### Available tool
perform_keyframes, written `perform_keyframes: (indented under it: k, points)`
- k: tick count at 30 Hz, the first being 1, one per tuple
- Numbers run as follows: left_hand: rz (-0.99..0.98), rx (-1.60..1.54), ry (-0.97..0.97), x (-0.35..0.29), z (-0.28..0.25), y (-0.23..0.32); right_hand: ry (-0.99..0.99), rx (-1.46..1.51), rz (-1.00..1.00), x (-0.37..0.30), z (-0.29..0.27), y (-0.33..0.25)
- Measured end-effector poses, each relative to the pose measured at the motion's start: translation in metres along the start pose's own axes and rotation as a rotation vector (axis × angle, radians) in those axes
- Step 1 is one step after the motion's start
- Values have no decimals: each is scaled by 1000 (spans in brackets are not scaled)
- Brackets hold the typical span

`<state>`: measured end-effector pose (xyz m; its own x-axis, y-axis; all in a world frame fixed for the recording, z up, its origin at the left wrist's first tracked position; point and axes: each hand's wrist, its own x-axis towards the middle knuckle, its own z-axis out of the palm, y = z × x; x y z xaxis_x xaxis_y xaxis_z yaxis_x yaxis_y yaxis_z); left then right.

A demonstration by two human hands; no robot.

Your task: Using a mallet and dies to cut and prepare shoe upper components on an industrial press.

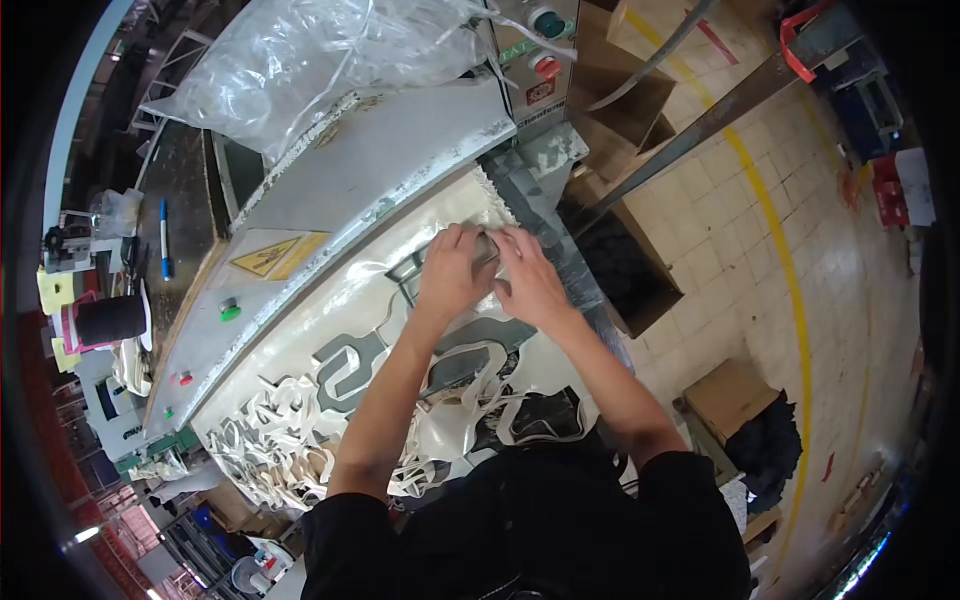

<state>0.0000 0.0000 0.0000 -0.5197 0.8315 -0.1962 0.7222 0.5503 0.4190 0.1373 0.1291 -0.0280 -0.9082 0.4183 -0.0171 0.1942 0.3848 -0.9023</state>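
Note:
Both my hands rest side by side on a glossy cream sheet (400, 235) with grey cut-out shapes, lying on the bed of a grey press machine (370, 165). My left hand (452, 272) presses flat on a small grey piece (486, 243) of the sheet, fingers together. My right hand (530, 278) lies beside it with fingers on the same piece. Loose cream strips (300, 450) of cut film trail from the sheet toward my body.
A crumpled clear plastic bag (300, 60) lies on top of the machine. Green and red buttons (545, 40) sit on a control box behind. Cardboard boxes (620, 100) stand on the tiled floor at right. A blue pen (165, 240) and a black roll (110, 320) lie at left.

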Motion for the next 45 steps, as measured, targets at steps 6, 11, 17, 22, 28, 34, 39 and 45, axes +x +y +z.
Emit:
perform_keyframes:
  k: [6, 11, 17, 22, 28, 34, 39, 45]
  points:
    - [-51, 211, 15, -38, -40, -32, -312, -524, -497, 73, -10, -13]
    - [-168, 163, 44, -47, -37, -26, -301, -588, -539, 66, -8, -12]
    - [-199, 155, 19, -52, -36, -25, -344, -644, -532, 58, -4, -9]
    - [-180, 147, 36, -55, -33, -22, -328, -642, -534, 52, -7, -9]
    - [-180, 149, 10, -50, -33, -24, -285, -636, -567, 55, -4, -2]
    - [-161, 87, -7, -51, -45, -33, -308, -614, -581, 61, 2, -4]
    - [-125, 98, 93, -64, -22, -40, -358, -557, -519, 45, -5, -13]
    - [-194, 150, -21, -69, -34, -31, -406, -508, -465, 49, -6, -28]
